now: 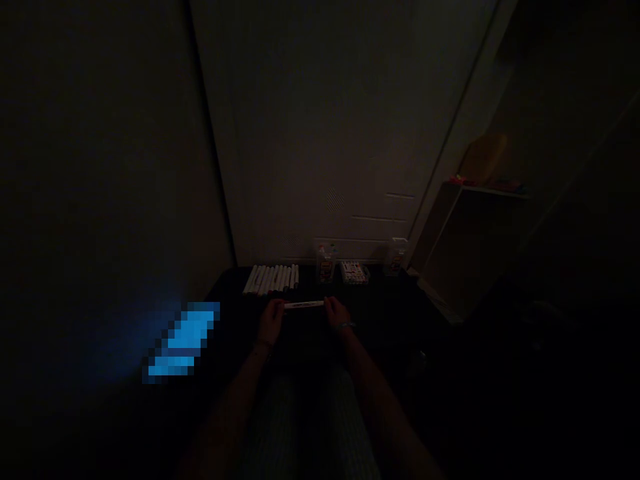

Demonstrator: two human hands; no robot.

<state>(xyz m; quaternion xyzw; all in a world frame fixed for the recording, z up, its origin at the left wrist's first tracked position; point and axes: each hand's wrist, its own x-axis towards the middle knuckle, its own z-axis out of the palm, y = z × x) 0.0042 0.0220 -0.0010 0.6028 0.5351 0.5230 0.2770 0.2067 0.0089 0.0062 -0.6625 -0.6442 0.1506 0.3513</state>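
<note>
A white marker [304,305] lies level between my two hands, above the dark tabletop. My left hand [271,321] pinches its left end, and my right hand [337,312] pinches the right end. Just beyond my left hand, several white markers [273,279] lie side by side in a row. Behind the held marker stands a clear plastic container [327,265] with a few marker ends showing at its top. To its right is a small box with a printed label [355,272]. The room is very dark, so finger detail is faint.
Another clear container [397,257] stands at the table's back right. A pixelated bright blue screen [185,340] glows at the left. At the right, a cabinet [450,247] carries a yellowish object [483,158]. A pale wall [320,133] rises behind the table.
</note>
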